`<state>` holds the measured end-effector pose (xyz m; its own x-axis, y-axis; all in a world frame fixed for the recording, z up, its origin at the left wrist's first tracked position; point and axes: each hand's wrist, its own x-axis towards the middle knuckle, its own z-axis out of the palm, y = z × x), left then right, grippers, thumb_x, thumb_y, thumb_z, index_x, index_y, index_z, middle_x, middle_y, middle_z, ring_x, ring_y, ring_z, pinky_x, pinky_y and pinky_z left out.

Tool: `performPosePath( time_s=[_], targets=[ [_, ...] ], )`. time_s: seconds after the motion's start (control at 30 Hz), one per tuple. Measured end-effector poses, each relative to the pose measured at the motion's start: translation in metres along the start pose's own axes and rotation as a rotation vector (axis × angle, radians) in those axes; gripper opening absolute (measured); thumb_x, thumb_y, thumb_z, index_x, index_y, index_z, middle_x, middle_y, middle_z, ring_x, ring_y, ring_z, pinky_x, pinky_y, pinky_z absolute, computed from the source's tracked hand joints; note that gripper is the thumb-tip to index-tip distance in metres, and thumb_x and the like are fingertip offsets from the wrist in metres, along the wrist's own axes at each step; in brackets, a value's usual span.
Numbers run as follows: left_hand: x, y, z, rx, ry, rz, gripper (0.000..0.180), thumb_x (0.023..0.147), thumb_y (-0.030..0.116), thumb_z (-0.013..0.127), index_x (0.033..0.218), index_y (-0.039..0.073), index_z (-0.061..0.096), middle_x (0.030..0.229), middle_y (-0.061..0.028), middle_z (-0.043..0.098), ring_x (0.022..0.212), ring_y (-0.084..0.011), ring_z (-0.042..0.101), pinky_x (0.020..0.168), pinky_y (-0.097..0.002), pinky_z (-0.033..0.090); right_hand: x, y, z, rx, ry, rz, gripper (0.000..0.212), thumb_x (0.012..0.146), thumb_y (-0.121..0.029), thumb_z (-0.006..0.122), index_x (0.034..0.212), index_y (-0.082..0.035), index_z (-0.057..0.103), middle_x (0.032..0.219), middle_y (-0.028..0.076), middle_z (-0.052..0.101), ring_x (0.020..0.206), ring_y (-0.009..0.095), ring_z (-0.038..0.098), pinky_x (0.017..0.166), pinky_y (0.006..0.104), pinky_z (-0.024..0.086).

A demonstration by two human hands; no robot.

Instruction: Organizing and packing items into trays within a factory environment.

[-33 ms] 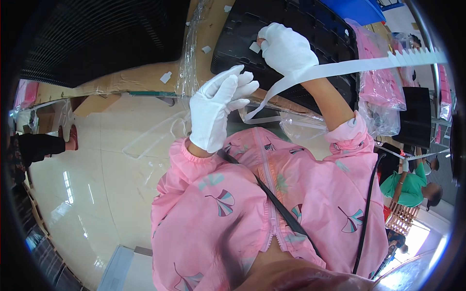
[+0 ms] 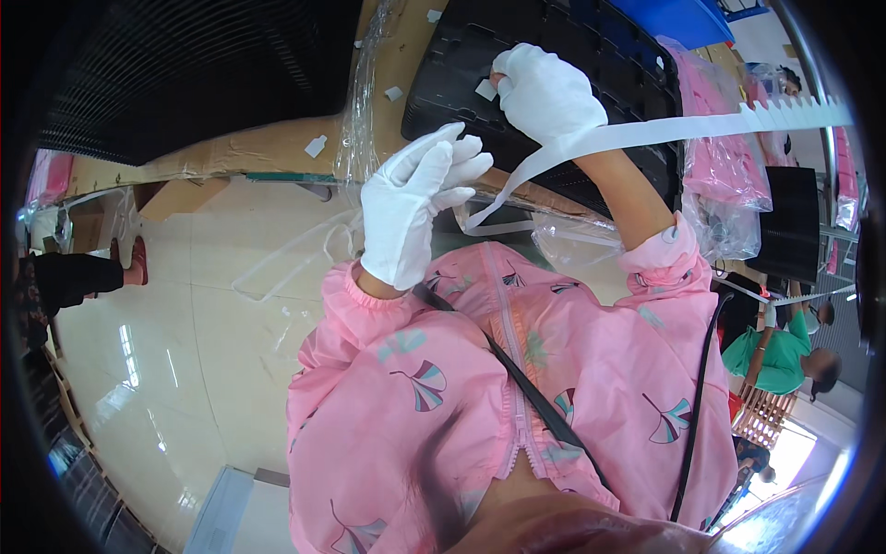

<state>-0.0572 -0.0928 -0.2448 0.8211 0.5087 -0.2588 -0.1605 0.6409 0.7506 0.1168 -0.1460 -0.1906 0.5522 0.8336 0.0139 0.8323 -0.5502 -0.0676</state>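
White label (image 2: 485,90): a small, pale piece at the uncovered fingertip of the right hand, over the near left part of the black tray; whether it is pinched or already lies on the tray, I cannot tell.
Right hand (image 2: 549,97): white-gloved, fingers curled inward in a loose fist above the black tray, one bare fingertip showing beside the white label; its hold cannot be made out.
Left hand (image 2: 411,198): white-gloved, fingers parted and gently bent, with nothing seen in its grasp; it hangs in front of the table edge.
White strip (image 2: 664,136): runs from the right rim, toothed along that end, across the right wrist, then drops and loops near the left fingertips.
Black tray (image 2: 452,65): broad and ridged, resting on the table beneath the right hand.
Table (image 2: 249,152): brown top, with loose white scraps (image 2: 316,146) and crumpled clear plastic (image 2: 365,92) between the black tray and a dark ribbed panel (image 2: 212,74) on the left.
Right side: pink items (image 2: 724,166) in clear bags beside the black tray, a blue bin (image 2: 674,18) beyond.
Background: a co-worker (image 2: 784,355) in green at right.
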Motion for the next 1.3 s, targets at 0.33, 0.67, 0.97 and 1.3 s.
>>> performPosePath(
  time_s=[0.33, 0.67, 0.97, 1.3],
  targets=[
    [0.001, 0.001, -0.006, -0.017, 0.014, -0.009, 0.034, 0.094, 0.018, 0.052, 0.123, 0.001, 0.053, 0.112, -0.0143, 0.062, 0.098, -0.0214, 0.065, 0.07, -0.0217, 0.053, -0.006, 0.006, 0.006, 0.04, 0.089, 0.02, 0.016, 0.084, -0.014, 0.056, 0.093, -0.007, 0.068, 0.093, 0.012, 0.066, 0.087, 0.033, 0.062, 0.079, 0.0395, 0.049],
    [0.004, -0.001, -0.011, -0.036, -0.015, -0.013, 0.034, 0.094, 0.019, 0.052, 0.123, 0.001, 0.054, 0.112, -0.0141, 0.063, 0.097, -0.0213, 0.065, 0.07, -0.0223, 0.053, -0.004, 0.002, 0.006, -0.004, 0.091, 0.018, 0.017, 0.081, -0.008, 0.053, 0.09, -0.008, 0.067, 0.092, 0.013, 0.066, 0.085, 0.033, 0.063, 0.076, 0.04, 0.05],
    [0.003, 0.003, -0.018, -0.036, -0.002, -0.013, 0.034, 0.094, 0.019, 0.052, 0.123, 0.0, 0.053, 0.112, -0.0139, 0.063, 0.098, -0.0212, 0.064, 0.07, -0.022, 0.053, -0.008, 0.004, 0.013, 0.036, 0.157, -0.002, 0.015, 0.078, -0.009, 0.057, 0.088, -0.007, 0.068, 0.092, 0.013, 0.065, 0.085, 0.031, 0.064, 0.073, 0.039, 0.051],
    [0.001, 0.008, -0.024, -0.044, -0.002, -0.011, 0.034, 0.094, 0.019, 0.052, 0.123, 0.0, 0.053, 0.111, -0.0138, 0.063, 0.097, -0.0211, 0.065, 0.07, -0.0218, 0.053, -0.008, -0.007, 0.009, -0.088, 0.128, 0.012, 0.016, 0.081, -0.008, 0.053, 0.091, -0.006, 0.067, 0.093, 0.011, 0.065, 0.084, 0.032, 0.063, 0.074, 0.0392, 0.05]
  ],
)
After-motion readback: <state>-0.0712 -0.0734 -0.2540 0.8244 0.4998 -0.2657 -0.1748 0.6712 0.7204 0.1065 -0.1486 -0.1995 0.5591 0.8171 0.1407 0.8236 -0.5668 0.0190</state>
